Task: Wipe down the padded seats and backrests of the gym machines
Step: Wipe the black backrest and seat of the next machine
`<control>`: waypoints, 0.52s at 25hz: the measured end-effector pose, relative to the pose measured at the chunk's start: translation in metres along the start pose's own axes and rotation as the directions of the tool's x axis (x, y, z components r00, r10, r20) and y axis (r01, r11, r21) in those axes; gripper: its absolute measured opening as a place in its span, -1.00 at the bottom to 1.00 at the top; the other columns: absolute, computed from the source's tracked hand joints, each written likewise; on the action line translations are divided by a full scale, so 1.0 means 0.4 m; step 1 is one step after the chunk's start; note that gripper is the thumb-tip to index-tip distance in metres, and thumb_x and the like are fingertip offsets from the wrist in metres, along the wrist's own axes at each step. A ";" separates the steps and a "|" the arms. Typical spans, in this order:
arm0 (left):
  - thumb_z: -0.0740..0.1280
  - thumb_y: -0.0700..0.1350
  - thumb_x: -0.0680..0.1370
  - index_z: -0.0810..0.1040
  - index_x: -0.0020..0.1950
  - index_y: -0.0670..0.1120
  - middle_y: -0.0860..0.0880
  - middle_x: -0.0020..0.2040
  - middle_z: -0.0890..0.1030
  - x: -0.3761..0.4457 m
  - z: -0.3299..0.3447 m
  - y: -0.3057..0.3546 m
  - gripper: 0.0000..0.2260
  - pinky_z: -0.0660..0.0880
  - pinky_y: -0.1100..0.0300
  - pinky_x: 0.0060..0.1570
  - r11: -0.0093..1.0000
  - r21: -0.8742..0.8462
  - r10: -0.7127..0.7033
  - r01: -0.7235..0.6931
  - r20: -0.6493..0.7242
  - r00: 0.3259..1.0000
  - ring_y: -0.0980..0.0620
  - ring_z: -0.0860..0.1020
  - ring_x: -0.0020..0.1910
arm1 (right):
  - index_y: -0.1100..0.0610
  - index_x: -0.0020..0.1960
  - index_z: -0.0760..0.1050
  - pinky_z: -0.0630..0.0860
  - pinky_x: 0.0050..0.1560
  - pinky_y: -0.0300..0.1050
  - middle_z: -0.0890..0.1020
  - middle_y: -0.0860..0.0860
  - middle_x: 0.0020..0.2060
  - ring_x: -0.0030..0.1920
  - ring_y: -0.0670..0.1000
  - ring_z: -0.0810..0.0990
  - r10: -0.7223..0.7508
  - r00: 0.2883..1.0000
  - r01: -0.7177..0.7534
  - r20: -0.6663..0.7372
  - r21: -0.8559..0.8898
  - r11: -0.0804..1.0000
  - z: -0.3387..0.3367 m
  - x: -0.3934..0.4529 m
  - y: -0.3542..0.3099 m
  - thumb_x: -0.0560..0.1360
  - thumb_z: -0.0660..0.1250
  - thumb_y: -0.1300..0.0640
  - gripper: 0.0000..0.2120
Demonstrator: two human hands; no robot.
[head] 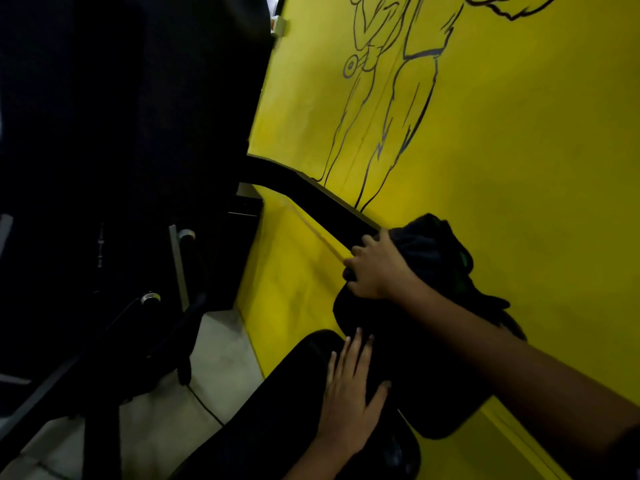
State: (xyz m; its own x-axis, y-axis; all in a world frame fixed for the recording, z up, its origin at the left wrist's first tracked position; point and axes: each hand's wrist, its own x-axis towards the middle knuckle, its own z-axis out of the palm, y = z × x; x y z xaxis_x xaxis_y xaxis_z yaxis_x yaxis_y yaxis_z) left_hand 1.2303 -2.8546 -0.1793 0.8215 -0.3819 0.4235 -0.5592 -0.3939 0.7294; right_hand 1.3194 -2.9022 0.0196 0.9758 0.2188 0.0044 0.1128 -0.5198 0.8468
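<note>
Right hand [375, 268] grips a dark cloth [429, 251] atop the backrest [415, 368], left hand [349, 389] spread flat on the seat [277, 410], beside the yellow wall [519, 150].

A yellow wall [519, 150] bears a black-outlined muscular figure [391, 81] above a pale tiled floor [221, 368].

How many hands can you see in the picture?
2. The right hand is higher up by the yellow wall, gripping a dark cloth. The left hand lies flat on the black pad lower down.
</note>
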 end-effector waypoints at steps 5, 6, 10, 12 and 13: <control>-0.27 0.44 0.38 -0.28 0.44 0.22 0.30 0.44 -0.32 -0.058 -0.009 -0.081 -0.32 -0.30 0.19 0.46 0.993 0.059 -0.103 0.099 0.056 0.993 0.30 -0.36 0.43 | 0.00 0.44 0.29 0.06 0.38 0.18 0.37 0.00 0.40 0.33 0.12 0.30 -0.305 0.952 0.305 -0.012 0.069 0.950 0.018 -0.017 -0.032 0.53 0.13 -0.20 -0.46; -0.27 0.45 0.39 -0.27 0.45 0.21 0.30 0.44 -0.32 -0.068 -0.012 -0.100 -0.31 -0.29 0.17 0.47 0.991 0.078 -0.110 0.106 0.060 0.992 0.31 -0.37 0.42 | -0.03 0.48 0.23 0.01 0.40 0.20 0.31 -0.03 0.45 0.39 0.11 0.25 -0.247 0.969 0.247 -0.018 0.063 0.967 0.016 -0.027 -0.004 0.53 0.13 -0.22 -0.43; -0.25 0.45 0.41 -0.23 0.47 0.22 0.30 0.45 -0.29 -0.075 0.005 -0.126 -0.32 -0.25 0.12 0.47 0.992 0.079 -0.104 0.101 0.045 0.994 0.34 -0.37 0.41 | -0.06 0.52 0.12 0.02 0.35 0.44 0.16 -0.01 0.52 0.51 0.19 0.07 0.100 0.994 -0.099 -0.046 0.029 0.995 0.038 -0.132 -0.020 0.48 0.11 -0.34 -0.30; -0.22 0.45 0.42 -0.16 0.51 0.19 0.29 0.48 -0.24 -0.070 0.006 -0.127 -0.29 -0.21 0.07 0.46 0.992 0.066 -0.106 0.103 0.036 0.994 0.33 -0.34 0.43 | 0.01 0.32 0.50 0.38 0.17 0.37 0.50 0.05 0.32 0.34 0.23 0.43 0.033 0.996 -0.030 -0.087 0.034 0.999 0.079 -0.199 -0.110 0.24 0.39 -0.31 -0.27; -0.19 0.44 0.43 -0.12 0.53 0.17 0.28 0.50 -0.21 -0.070 0.002 -0.130 -0.29 -0.20 0.04 0.46 0.993 0.063 -0.105 0.102 0.044 0.993 0.32 -0.32 0.44 | 0.10 0.14 0.63 0.51 0.04 0.26 0.63 0.10 0.15 0.18 0.25 0.56 -0.062 0.980 0.068 -0.187 0.028 0.997 0.107 -0.222 -0.141 0.07 0.53 -0.20 -0.30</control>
State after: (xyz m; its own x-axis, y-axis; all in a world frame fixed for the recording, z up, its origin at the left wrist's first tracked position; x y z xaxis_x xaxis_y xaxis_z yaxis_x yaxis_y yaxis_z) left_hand 1.2362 -2.8241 -0.2298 0.8699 -0.3749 0.3204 -0.4783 -0.4830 0.7334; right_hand 1.2343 -2.9279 -0.0513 0.9144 0.4015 0.0516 0.1844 -0.5265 0.8299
